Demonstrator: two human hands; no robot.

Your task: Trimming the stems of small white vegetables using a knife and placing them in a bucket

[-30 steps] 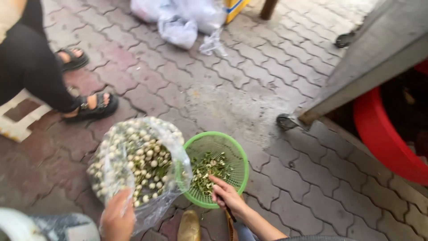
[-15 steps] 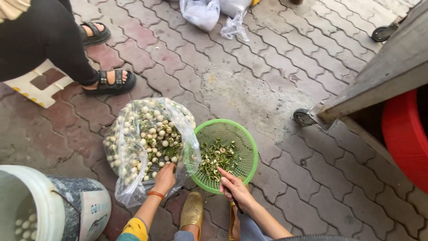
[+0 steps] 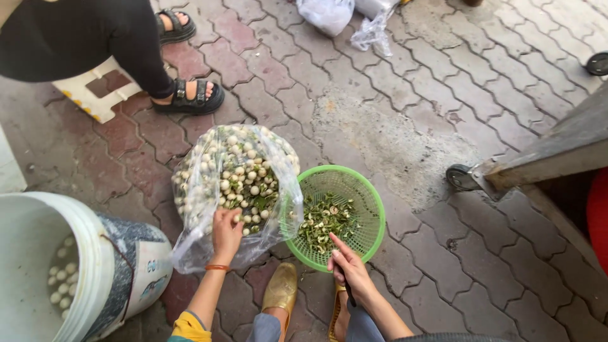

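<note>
One view, head camera. My left hand (image 3: 226,229) reaches into the clear bag (image 3: 209,240) of pale round seeds (image 3: 244,174), fingers closing on seeds at its near edge. Just right of the bag stands the green basket (image 3: 373,209) of husks; my right hand (image 3: 348,269), at its near rim, grips a dark tool. Left of the bag: a white bucket (image 3: 95,253).

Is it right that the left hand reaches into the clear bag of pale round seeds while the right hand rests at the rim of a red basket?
Not quite: the basket is green, not red, as the head view shows. The rest holds: the left hand is in the clear bag, the right hand at the basket's rim.
</note>
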